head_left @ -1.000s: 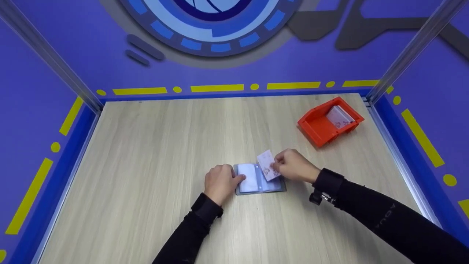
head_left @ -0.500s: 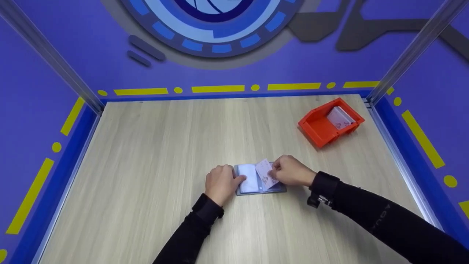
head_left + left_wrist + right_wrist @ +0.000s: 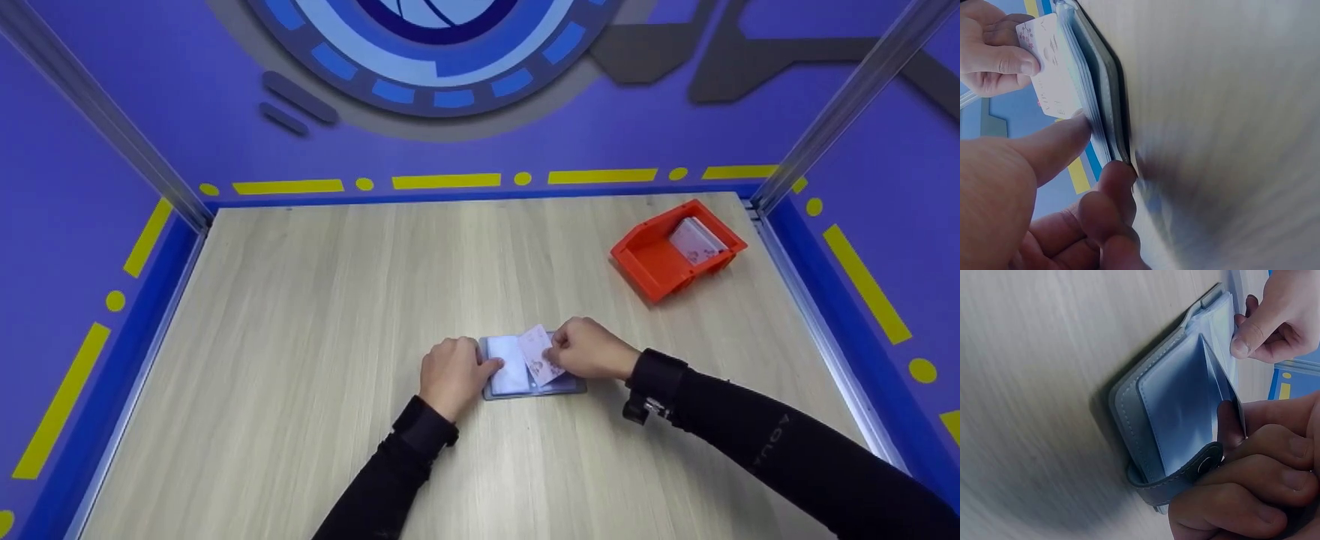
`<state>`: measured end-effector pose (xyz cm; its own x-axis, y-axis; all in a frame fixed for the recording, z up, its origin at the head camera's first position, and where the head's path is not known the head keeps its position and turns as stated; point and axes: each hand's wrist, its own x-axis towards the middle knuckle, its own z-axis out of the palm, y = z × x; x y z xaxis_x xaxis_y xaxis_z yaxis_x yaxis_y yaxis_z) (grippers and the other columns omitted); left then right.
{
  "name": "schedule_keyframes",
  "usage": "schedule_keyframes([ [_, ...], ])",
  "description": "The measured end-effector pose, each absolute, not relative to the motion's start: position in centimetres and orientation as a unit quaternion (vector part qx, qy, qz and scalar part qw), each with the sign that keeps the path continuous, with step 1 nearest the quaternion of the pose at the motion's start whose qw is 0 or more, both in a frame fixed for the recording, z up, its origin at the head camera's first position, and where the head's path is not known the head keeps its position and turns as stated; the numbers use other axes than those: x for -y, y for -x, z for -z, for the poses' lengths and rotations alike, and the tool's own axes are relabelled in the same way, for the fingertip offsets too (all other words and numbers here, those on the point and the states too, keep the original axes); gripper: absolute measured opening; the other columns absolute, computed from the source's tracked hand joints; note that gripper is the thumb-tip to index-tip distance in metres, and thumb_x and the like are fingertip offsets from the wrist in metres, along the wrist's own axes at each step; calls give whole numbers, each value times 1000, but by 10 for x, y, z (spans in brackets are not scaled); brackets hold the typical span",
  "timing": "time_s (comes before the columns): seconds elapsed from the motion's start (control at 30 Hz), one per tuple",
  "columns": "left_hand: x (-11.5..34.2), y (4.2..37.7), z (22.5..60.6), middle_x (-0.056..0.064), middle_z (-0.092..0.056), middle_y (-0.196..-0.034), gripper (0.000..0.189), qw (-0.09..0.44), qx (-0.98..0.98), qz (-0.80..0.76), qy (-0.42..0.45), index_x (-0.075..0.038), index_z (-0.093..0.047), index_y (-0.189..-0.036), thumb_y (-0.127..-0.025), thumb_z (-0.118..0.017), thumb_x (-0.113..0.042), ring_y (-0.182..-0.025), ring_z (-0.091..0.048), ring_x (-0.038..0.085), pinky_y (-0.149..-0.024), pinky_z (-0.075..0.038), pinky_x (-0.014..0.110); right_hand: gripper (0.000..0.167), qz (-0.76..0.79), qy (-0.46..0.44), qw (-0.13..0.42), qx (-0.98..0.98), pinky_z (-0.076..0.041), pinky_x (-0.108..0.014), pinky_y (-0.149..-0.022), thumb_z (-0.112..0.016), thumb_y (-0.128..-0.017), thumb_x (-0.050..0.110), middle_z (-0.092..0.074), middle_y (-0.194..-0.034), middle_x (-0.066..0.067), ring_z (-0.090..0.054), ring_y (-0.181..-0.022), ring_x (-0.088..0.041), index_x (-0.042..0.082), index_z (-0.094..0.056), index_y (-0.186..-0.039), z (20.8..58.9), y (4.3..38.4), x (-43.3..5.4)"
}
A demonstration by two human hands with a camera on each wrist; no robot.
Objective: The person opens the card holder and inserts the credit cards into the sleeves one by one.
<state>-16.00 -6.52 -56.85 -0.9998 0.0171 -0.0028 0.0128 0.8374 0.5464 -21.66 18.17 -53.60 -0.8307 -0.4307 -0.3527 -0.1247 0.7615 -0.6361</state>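
A grey card holder [image 3: 508, 367] lies spread on the table, its clear plastic sleeves showing. At its left edge my left hand [image 3: 451, 375] pinches it, thumb over the sleeves and fingers at the cover's edge, as the left wrist view shows. Between thumb and fingers of my right hand [image 3: 596, 349] is a white card [image 3: 538, 352] with pink blossom print. The card is tilted over the right-hand sleeve, its lower end close to the holder's fold. In the right wrist view, a strap [image 3: 1171, 486] with a metal snap curls up beside the right fingers.
Towards the back right of the wooden table [image 3: 337, 300] stands a red open-front bin [image 3: 649, 262]. A stack of similar cards [image 3: 694, 240] leans inside it. Blue-purple panels [image 3: 480, 150] with yellow marks enclose the table at the back and sides.
My right hand has brought the card down and left over the holder, towards its fold. The left hand has stayed on the left edge.
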Motion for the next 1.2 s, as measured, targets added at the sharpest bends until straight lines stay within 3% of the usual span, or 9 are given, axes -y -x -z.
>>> schedule_keyframes([
  [0.57, 64, 160, 570, -5, -62, -68, 45, -7, -962, -272, -16, -16, -65, -67, -92, -90, -44, -59, -54, 12, -54, -39, 31, 48, 283, 178, 235, -913, -28, -25, -53, -75, -101, 23, -35, -57, 11, -40, -53, -9, 21, -48, -61, 537, 218, -173],
  [0.73, 65, 160, 571, -4, -63, -68, 45, -14, -963, -268, -17, -17, -65, -67, -91, -90, -45, -59, -54, 12, -54, -40, 31, 45, 276, 180, 223, -918, -30, -26, -53, -77, -101, 24, -37, -55, 12, -42, -52, -8, 21, -56, -61, 536, 216, -169],
  [1.2, 65, 161, 571, -5, -64, -66, 46, -17, -965, -262, -16, -16, -67, -66, -92, -89, -46, -57, -53, 11, -52, -37, 30, 44, 257, 180, 235, -920, -31, -27, -55, -71, -104, 23, -37, -56, 10, -42, -55, -11, 18, -60, -61, 539, 213, -161],
])
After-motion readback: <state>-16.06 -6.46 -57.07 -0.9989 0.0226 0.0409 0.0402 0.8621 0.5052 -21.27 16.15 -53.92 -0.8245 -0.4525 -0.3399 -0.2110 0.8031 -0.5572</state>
